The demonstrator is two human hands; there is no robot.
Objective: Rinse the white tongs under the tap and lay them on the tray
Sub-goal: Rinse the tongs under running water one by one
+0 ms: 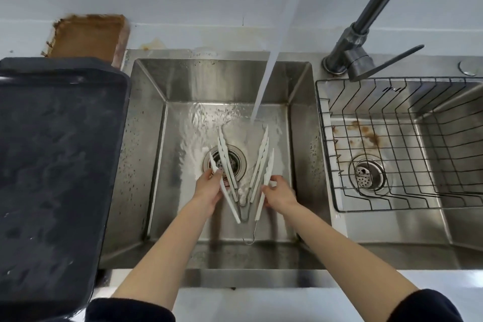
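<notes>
White tongs (257, 165) lie spread in a V over the drain of the left sink basin (146, 154), with wire hinges near their joint. My left hand (209, 191) grips a white arm on the left side of the V. My right hand (279, 195) grips a white arm on the right side. How many pairs of tongs there are is unclear. Water (264, 81) streams from the tap and lands just beyond the tong tips. The dark tray (52, 165) sits on the counter left of the sink, wet and bare.
The grey tap (366, 29) stands between the two basins, its lever pointing right. A black wire rack (392, 144) sits in the right basin, which has rust stains. A brown board (86, 36) leans against the wall behind the tray.
</notes>
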